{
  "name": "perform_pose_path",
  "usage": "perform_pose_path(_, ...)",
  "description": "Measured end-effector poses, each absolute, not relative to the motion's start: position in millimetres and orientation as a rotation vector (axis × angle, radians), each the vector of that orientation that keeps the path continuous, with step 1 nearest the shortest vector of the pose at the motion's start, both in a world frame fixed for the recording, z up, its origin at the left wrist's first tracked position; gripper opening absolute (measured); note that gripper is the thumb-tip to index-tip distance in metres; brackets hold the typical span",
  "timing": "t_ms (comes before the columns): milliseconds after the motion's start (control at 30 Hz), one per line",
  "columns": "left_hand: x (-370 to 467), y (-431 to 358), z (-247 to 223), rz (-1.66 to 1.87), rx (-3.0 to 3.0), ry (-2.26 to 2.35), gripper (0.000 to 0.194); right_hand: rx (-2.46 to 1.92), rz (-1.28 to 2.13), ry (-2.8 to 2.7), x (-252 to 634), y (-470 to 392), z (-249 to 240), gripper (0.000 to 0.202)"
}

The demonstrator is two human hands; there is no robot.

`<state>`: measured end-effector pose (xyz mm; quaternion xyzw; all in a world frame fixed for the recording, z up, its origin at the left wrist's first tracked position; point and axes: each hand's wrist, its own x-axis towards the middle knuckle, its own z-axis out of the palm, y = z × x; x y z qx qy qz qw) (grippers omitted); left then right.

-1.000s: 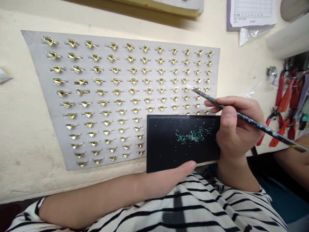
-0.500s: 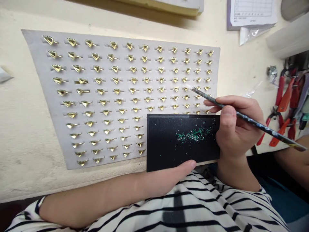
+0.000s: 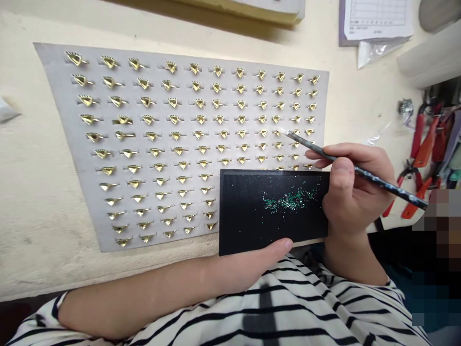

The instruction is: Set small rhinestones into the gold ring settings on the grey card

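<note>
My right hand (image 3: 355, 185) pinches a dark patterned pen-like stick (image 3: 374, 179); its pale tip touches or hovers just over a gold ring in the right part of the card. Below it, my left hand (image 3: 264, 257) holds a black tray (image 3: 241, 211) by its near edge, thumb on top and the other fingers hidden underneath. Tiny green and clear stones (image 3: 288, 201) lie scattered on the tray. Rows of gold rings with triangular faces (image 3: 200, 119) stand in slots of a grey foam card (image 3: 68, 158). The tray covers the card's lower right part.
Red-handled pliers (image 3: 425, 144) lie at the right edge. A paper pad (image 3: 376, 19) and a small plastic bag (image 3: 374, 50) are at the upper right, and a yellowish board (image 3: 252, 12) is at the top. Another plastic bag (image 3: 7, 111) lies far left.
The stick's tip has shifted very slightly to the right, and its back end points less far out to the right. Both hands keep their holds.
</note>
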<state>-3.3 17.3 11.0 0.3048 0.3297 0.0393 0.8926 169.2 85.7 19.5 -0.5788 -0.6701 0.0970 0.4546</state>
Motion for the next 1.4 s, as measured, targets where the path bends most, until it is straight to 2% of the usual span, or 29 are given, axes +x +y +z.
perform_pose_path(433,-4.5,14.4,7.3,0.049,0.63,0.713,0.059,-1.422,0.268,-1.633,170.0,86.0,20.3,0.016)
perform_pose_path(767,-4.1,14.8,8.1,0.049,0.654,0.713,0.067,-1.373,0.27,-1.614,170.6,86.3,18.5,0.015)
perform_pose_path(1167,-4.2,15.4,7.6,0.061,0.596,0.615,0.064,-1.396,0.276,-1.619,170.1,86.7,19.1,0.014)
perform_pose_path(1400,-4.4,15.8,10.1,0.045,0.646,0.717,0.062,-1.362,0.26,-1.608,171.2,86.4,18.4,0.016)
